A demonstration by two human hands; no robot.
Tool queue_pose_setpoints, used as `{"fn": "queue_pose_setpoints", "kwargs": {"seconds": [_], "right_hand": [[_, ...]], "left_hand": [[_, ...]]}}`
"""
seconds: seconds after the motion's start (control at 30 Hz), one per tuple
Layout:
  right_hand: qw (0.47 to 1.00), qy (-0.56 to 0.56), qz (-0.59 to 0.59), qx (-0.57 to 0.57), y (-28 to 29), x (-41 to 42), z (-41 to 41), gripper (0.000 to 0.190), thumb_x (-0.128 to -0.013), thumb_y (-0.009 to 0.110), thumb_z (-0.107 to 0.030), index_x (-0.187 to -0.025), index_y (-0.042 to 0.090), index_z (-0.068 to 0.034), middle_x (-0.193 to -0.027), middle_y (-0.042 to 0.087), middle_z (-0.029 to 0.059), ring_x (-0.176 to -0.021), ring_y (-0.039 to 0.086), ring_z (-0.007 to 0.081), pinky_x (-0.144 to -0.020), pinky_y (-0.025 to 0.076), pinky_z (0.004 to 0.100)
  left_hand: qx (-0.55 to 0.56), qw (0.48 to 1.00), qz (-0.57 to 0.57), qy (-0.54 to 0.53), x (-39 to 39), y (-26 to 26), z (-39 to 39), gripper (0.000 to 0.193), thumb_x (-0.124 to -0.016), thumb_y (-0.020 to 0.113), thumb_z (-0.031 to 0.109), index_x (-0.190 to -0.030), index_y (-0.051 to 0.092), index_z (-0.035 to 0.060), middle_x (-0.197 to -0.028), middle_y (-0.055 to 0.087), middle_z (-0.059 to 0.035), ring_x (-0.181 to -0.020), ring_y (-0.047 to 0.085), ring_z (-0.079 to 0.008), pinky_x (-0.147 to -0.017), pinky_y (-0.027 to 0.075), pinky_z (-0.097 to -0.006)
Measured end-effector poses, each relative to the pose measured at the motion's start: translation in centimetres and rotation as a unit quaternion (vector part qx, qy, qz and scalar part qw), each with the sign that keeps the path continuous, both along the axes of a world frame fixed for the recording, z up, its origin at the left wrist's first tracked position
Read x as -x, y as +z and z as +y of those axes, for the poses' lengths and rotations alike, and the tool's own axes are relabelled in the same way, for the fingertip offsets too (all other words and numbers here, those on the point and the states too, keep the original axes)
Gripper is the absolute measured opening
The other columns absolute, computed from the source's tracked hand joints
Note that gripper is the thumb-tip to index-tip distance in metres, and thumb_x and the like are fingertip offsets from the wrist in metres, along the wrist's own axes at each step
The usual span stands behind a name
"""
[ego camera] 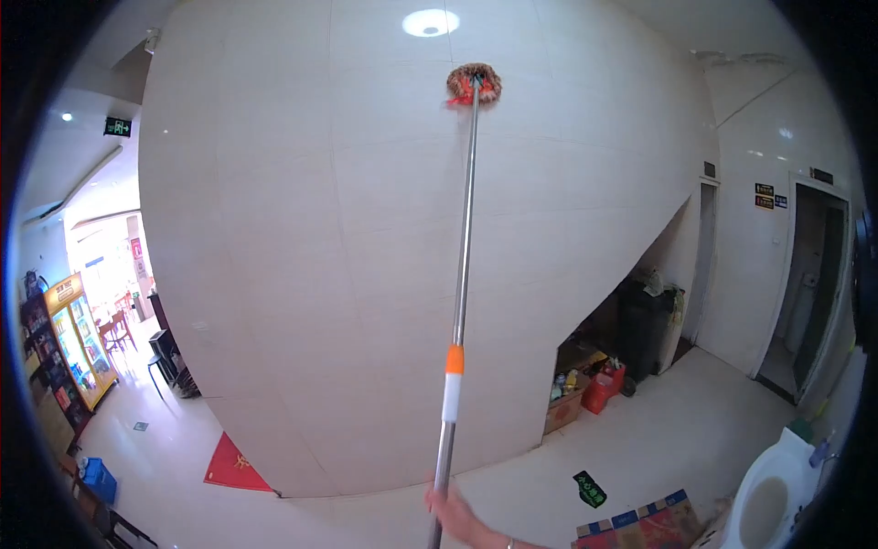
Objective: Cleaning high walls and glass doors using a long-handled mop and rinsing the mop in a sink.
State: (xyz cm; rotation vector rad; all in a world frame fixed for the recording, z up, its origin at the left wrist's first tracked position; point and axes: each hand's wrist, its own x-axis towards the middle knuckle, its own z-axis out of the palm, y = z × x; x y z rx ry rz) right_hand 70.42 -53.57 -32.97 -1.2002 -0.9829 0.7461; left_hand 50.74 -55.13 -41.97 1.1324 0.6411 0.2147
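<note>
My right hand grips the lower part of a telescopic metal pole, its forearm coming in from the lower right. An orange and white locking collar joins the pole's two sections. At the top, a fluffy brown and red mop head is up against the pale tiled wall, below a bright round reflection. My left hand is out of view. The pole's lower end is cut off by the bottom edge of the picture.
At right, a white washbasin stands near flattened cardboard. Under the slanted wall edge are a black bin, a red jug and a cardboard box. A red mat and a blue crate lie left.
</note>
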Motion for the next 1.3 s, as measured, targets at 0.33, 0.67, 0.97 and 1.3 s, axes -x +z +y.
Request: {"fn": "queue_pose_setpoints", "kwargs": {"seconds": [0.33, 0.67, 0.97, 1.3], "right_hand": [[0.973, -0.171, -0.012, -0.156, 19.2, -17.3, 7.3, 0.064, -0.094, 0.036, -0.013, -0.146, -0.002, -0.015, -0.091, 0.053, 0.0089, -0.041, 0.045, 0.0102, -0.033, 0.040, 0.0237], [0.968, -0.168, -0.085, -0.168, 15.2, -9.5, 14.8, 0.075, -0.086, 0.048, -0.004, -0.145, 0.002, -0.012, -0.079, 0.048, 0.0039, -0.052, 0.046, 0.0101, -0.043, 0.044, 0.0251], [0.993, 0.081, -0.035, -0.076, 5.7, -3.3, 8.4, 0.087, -0.089, 0.050, -0.007, -0.141, -0.020, -0.011, -0.090, 0.049, 0.0074, -0.067, 0.054, 0.0141, -0.057, 0.050, 0.0327], [0.966, -0.233, -0.073, -0.084, 21.5, -25.5, 16.4, 0.071, -0.087, 0.048, -0.006, -0.139, 0.001, -0.014, -0.077, 0.048, 0.0061, -0.058, 0.051, 0.0142, -0.046, 0.051, 0.0306]], "left_hand": [[-0.297, 0.955, -0.009, 0.013, -11.5, 3.1, 3.4, 0.032, -0.097, 0.039, 0.034, -0.090, 0.057, 0.0082, -0.068, 0.050, 0.0024, -0.061, 0.048, -0.0084, -0.055, 0.041, -0.0256], [-0.424, 0.861, 0.213, 0.184, -2.1, 3.1, 4.6, 0.057, -0.082, 0.062, 0.043, -0.122, 0.053, 0.0027, -0.109, 0.060, -0.0269, -0.108, 0.057, -0.0340, -0.088, 0.045, -0.0429], [-0.304, 0.898, 0.317, 0.031, -3.4, 1.1, 8.5, 0.065, -0.083, 0.060, 0.046, -0.128, 0.046, 0.0008, -0.111, 0.058, -0.0285, -0.109, 0.055, -0.0351, -0.089, 0.044, -0.0431], [-0.475, 0.861, 0.174, 0.050, -8.3, 17.0, 12.8, 0.054, -0.082, 0.061, 0.045, -0.116, 0.053, 0.0043, -0.106, 0.058, -0.0267, -0.102, 0.056, -0.0386, -0.085, 0.046, -0.0443]]}}
